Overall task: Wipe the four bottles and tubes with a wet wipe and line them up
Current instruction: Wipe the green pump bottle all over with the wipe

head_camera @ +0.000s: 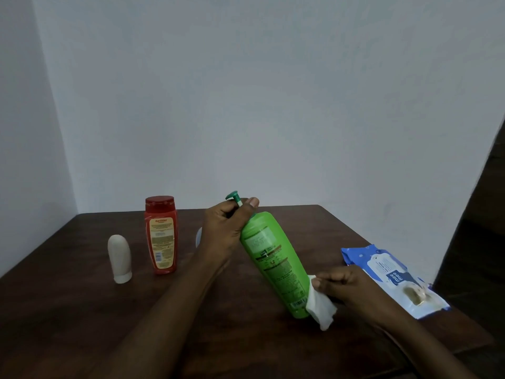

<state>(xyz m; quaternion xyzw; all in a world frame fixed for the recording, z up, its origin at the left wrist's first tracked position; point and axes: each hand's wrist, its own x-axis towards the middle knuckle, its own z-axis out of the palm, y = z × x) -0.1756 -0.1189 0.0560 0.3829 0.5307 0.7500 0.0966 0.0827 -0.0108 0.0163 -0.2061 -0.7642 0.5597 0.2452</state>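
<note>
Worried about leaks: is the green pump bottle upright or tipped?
Tipped: the green pump bottle slants, pump end high in the left hand, base low by the wet wipe that the right hand pinches.

A plain room in a home, by the look of it; bare pale walls (246, 91) meet in a corner behind and left of the left hand's (226, 228) grip on the green pump bottle (273, 263); a dark wooden table (82, 310) lies beneath the grip; household toiletries stand to its left, a red bottle (161, 236) and a white tube (119, 258); a blue wipes pack (393, 277) lies to its right.
</note>
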